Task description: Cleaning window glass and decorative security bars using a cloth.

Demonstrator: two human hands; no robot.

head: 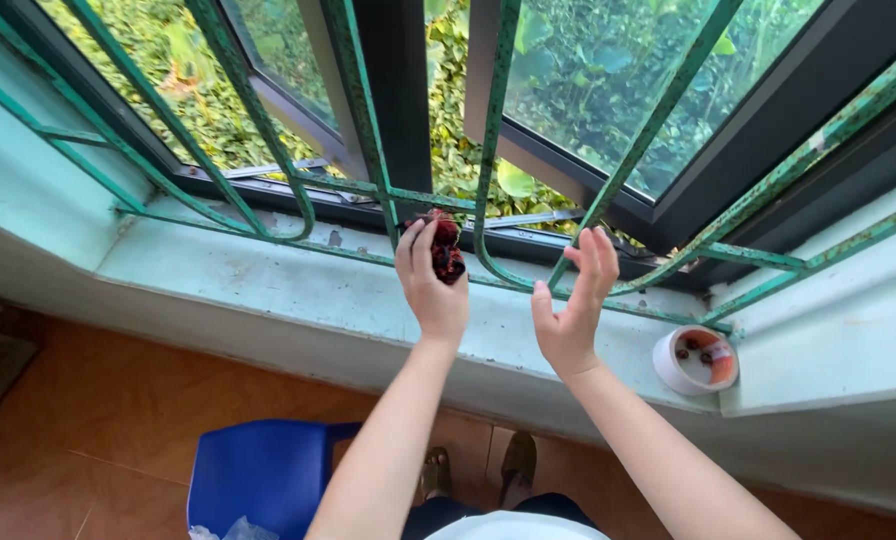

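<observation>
Overhead, green metal window bars (pixel 358 150) painted and rusting, curved outward above a pale green windowsill (pixel 268 280). Below, an orange tiled floor (pixel 118 410) with a blue plastic stool (pixel 263 475). Both forearms raised from below toward the bars. Left hand (pixel 430 285) lifted, fingers closed around a dark red crumpled cloth (pixel 446 248), pressed against the base of one bar. Right hand (pixel 571 300) just beside, empty, palm turned inward, fingers spread and upright near another bar. At far right on the sill, a small white round container (pixel 696 360) lying on its side.
</observation>
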